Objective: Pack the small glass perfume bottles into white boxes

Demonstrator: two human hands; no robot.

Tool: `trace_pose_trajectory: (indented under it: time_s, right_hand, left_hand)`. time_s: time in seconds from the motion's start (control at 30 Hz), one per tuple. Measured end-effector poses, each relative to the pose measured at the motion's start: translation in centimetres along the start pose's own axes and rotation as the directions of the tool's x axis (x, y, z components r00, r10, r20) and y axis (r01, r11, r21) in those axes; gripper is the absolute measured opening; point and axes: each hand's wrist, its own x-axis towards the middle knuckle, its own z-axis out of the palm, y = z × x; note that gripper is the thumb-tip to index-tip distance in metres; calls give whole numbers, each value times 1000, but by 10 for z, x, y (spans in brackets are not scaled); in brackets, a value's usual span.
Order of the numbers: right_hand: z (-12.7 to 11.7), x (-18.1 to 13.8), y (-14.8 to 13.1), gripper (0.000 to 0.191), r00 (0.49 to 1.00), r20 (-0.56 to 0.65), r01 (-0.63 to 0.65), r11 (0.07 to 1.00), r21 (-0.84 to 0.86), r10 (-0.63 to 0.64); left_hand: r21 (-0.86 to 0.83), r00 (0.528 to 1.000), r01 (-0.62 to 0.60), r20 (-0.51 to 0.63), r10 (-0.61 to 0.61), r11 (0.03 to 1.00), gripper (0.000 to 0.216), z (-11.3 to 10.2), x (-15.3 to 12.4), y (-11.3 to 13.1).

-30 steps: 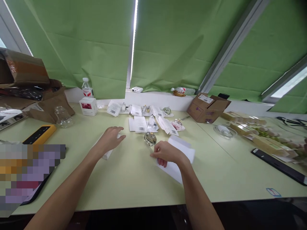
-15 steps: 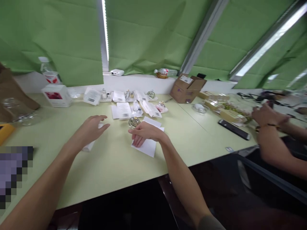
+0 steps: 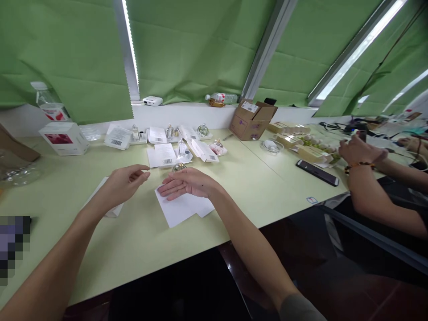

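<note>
Mid tabletop [image 3: 140,243], toward near edge: white sheet [image 3: 182,209] flat, unfolded; right hand [image 3: 187,183] flat on its far corner, fingers straight, holding nothing; left hand [image 3: 123,185] loosely spread over white carton [image 3: 112,212], gripping nothing; round glass bottle [image 3: 179,167] stands just beyond right fingertips, unwrapped; little looks done; labelled packets [image 3: 163,155] lie toward far edge.

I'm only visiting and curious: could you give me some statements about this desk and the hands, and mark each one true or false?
1. The right hand lies flat on a white paper sheet. True.
2. The left hand grips a glass bottle. False: it is open and holds nothing, above a small white box.
3. The cardboard box has its flaps open. True.
4. The black phone lies beside the left hand. False: it lies far to the right, near a co-worker's hand.
</note>
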Motion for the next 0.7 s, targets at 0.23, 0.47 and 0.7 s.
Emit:
trace_pose_trajectory:
  time_s: [0.23,0.47,0.7]
  right_hand:
    - [9,5,7,30,983,38,174,979,103,-179]
    - [13,0,3,31,959,42,270,951,152,-279]
    - [12,2,5,45,947,41,318,948,35,-319]
  left_hand:
    - [-292,941,110,337,-5,950,52,-7,-6,4]
    - [-274,860,131,510,28,953,30,-6,-12,12]
    - [-330,923,198,380,-62,923,26,-22,-9,1]
